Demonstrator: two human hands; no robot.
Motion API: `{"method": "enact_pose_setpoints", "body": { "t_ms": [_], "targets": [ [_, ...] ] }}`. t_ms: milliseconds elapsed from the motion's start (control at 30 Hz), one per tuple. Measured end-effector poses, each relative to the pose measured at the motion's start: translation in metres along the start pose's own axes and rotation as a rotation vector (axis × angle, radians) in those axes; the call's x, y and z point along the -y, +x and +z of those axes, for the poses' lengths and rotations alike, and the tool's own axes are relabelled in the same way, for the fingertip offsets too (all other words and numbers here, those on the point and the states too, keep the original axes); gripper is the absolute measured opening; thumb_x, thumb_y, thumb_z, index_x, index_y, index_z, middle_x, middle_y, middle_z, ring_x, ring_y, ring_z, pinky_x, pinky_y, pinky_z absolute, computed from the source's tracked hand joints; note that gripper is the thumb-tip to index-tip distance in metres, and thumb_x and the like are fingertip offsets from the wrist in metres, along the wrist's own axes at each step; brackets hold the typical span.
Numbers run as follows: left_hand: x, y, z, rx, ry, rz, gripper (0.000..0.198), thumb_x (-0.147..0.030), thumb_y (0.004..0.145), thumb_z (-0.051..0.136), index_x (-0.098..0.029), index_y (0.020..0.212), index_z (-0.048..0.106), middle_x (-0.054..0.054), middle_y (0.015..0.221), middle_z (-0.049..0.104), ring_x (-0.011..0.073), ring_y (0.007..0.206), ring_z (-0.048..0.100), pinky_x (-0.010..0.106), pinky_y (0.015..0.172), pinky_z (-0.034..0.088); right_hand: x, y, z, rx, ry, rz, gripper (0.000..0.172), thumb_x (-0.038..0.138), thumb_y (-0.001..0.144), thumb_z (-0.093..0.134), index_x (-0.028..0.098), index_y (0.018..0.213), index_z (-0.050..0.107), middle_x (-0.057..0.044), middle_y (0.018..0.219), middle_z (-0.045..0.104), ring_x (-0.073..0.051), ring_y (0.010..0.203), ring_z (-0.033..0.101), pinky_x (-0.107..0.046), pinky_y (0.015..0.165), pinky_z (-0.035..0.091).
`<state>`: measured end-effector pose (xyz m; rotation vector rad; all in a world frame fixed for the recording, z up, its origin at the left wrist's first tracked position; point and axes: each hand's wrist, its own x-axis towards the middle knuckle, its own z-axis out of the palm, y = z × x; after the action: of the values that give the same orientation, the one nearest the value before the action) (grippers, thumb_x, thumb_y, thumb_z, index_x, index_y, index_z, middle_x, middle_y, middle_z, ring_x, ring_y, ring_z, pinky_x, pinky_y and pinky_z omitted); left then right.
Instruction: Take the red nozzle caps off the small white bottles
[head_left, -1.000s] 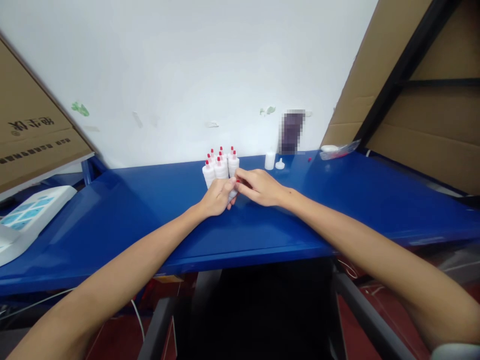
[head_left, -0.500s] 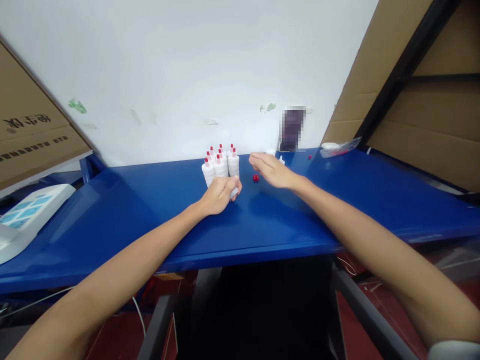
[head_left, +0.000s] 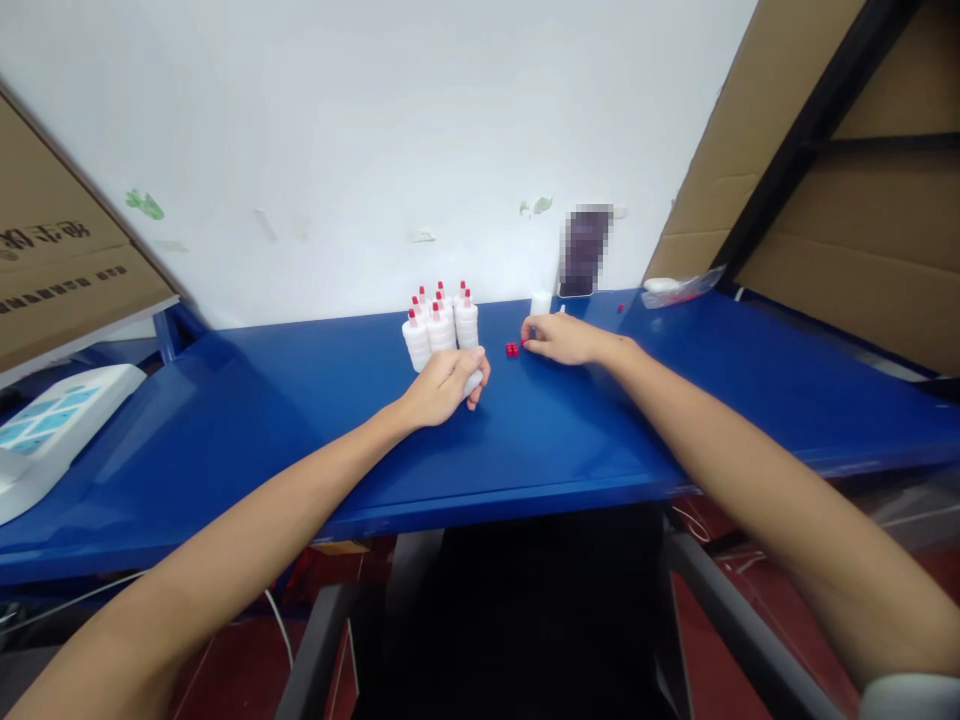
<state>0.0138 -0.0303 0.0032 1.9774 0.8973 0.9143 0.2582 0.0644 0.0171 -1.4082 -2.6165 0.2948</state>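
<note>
My left hand (head_left: 444, 386) is closed round a small white bottle (head_left: 472, 381) lying low on the blue bench (head_left: 300, 420), just in front of a cluster of several upright white bottles with red caps (head_left: 439, 322). My right hand (head_left: 564, 338) rests on the bench further right, fingers curled at a small red piece beside a loose red cap (head_left: 511, 349). Whether it grips that piece I cannot tell. Behind it stands an uncapped white bottle (head_left: 540, 303).
A white scale with a blue panel (head_left: 52, 430) sits at the bench's left end. Cardboard boxes (head_left: 52, 270) flank the left, cardboard and a black shelf frame (head_left: 795, 140) the right. A plastic bag (head_left: 679, 287) lies at the back right.
My right hand left the bottle held by my left hand, dropped a red cap on the bench, and moved right and back to rest beside it. My left hand stayed closed on its bottle.
</note>
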Motion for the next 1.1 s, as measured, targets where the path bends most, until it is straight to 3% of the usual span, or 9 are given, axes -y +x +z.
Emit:
{"method": "enact_pose_setpoints", "body": {
  "t_ms": [167, 433, 567, 667, 767, 833, 933, 1033, 1100],
  "targets": [
    [0.003, 0.001, -0.001, -0.013, -0.05, 0.005, 0.048, -0.049, 0.102, 0.035, -0.014, 0.076, 0.057, 0.001, 0.058, 0.06, 0.0108, 0.051, 0.057, 0.021, 0.053, 0.044, 0.002, -0.001, 0.0, 0.002, 0.034, -0.039, 0.02, 0.017, 0.09, 0.055, 0.018, 0.108, 0.063, -0.004, 0.082, 0.07, -0.017, 0.072, 0.06, -0.029, 0.07, 0.041],
    [0.008, 0.001, -0.003, 0.02, -0.092, 0.02, 0.032, -0.036, 0.097, 0.036, -0.016, 0.08, 0.055, 0.001, 0.059, 0.06, 0.012, 0.05, 0.056, 0.022, 0.053, 0.044, 0.004, 0.002, 0.006, -0.047, 0.011, -0.052, 0.016, 0.022, 0.092, 0.054, 0.019, 0.104, 0.065, -0.003, 0.079, 0.069, -0.017, 0.068, 0.056, -0.028, 0.065, 0.037],
    [0.004, 0.0, -0.003, 0.03, -0.049, 0.032, 0.035, -0.038, 0.099, 0.038, -0.015, 0.082, 0.058, 0.001, 0.063, 0.059, 0.0118, 0.056, 0.057, 0.022, 0.058, 0.045, 0.002, 0.001, 0.006, -0.056, 0.002, -0.06, 0.017, 0.023, 0.094, 0.052, 0.019, 0.103, 0.065, -0.004, 0.08, 0.068, -0.017, 0.068, 0.056, -0.028, 0.065, 0.036],
    [0.0, 0.0, -0.002, 0.051, 0.031, 0.026, 0.037, -0.044, 0.102, 0.043, -0.015, 0.087, 0.061, -0.001, 0.066, 0.057, 0.0107, 0.059, 0.057, 0.021, 0.06, 0.045, 0.005, -0.004, 0.001, -0.158, -0.043, -0.073, 0.018, 0.023, 0.092, 0.052, 0.019, 0.102, 0.067, -0.004, 0.081, 0.068, -0.017, 0.068, 0.055, -0.03, 0.066, 0.035],
    [0.001, 0.0, 0.0, 0.013, 0.063, 0.026, 0.04, -0.047, 0.103, 0.041, -0.015, 0.09, 0.061, -0.001, 0.066, 0.056, 0.0099, 0.059, 0.055, 0.021, 0.06, 0.045, 0.02, -0.011, -0.006, -0.377, -0.02, -0.14, 0.022, 0.032, 0.095, 0.05, 0.019, 0.094, 0.068, -0.006, 0.086, 0.068, -0.019, 0.074, 0.055, -0.032, 0.069, 0.035],
    [0.004, 0.001, 0.001, -0.032, 0.039, 0.027, 0.043, -0.048, 0.104, 0.037, -0.015, 0.09, 0.061, -0.001, 0.066, 0.056, 0.0099, 0.058, 0.055, 0.021, 0.058, 0.045, 0.037, -0.016, -0.009, -0.465, 0.047, -0.233, 0.037, 0.042, 0.099, 0.045, 0.018, 0.078, 0.065, -0.008, 0.086, 0.066, -0.02, 0.077, 0.055, -0.033, 0.072, 0.036],
    [0.008, 0.002, 0.001, -0.093, -0.028, 0.021, 0.047, -0.052, 0.104, 0.034, -0.015, 0.089, 0.059, -0.001, 0.063, 0.055, 0.01, 0.054, 0.054, 0.021, 0.055, 0.045, 0.065, -0.023, -0.009, -0.406, 0.123, -0.388, 0.049, 0.048, 0.101, 0.039, 0.02, 0.065, 0.058, -0.005, 0.073, 0.06, -0.019, 0.074, 0.052, -0.034, 0.078, 0.037],
    [0.008, 0.002, 0.001, -0.107, -0.084, 0.007, 0.051, -0.058, 0.103, 0.034, -0.016, 0.082, 0.054, 0.0, 0.06, 0.056, 0.0102, 0.05, 0.054, 0.022, 0.052, 0.046, 0.084, -0.028, -0.005, -0.349, 0.084, -0.424, 0.04, 0.044, 0.097, 0.045, 0.022, 0.066, 0.056, -0.002, 0.067, 0.057, -0.017, 0.069, 0.048, -0.036, 0.083, 0.037],
    [0.007, 0.003, 0.001, -0.098, -0.115, 0.002, 0.053, -0.062, 0.102, 0.035, -0.017, 0.081, 0.053, -0.001, 0.058, 0.056, 0.0103, 0.048, 0.055, 0.022, 0.05, 0.047, 0.088, -0.03, -0.001, -0.351, 0.089, -0.402, 0.034, 0.04, 0.094, 0.048, 0.022, 0.067, 0.056, -0.003, 0.067, 0.057, -0.017, 0.067, 0.047, -0.035, 0.077, 0.037]
  ]
}}
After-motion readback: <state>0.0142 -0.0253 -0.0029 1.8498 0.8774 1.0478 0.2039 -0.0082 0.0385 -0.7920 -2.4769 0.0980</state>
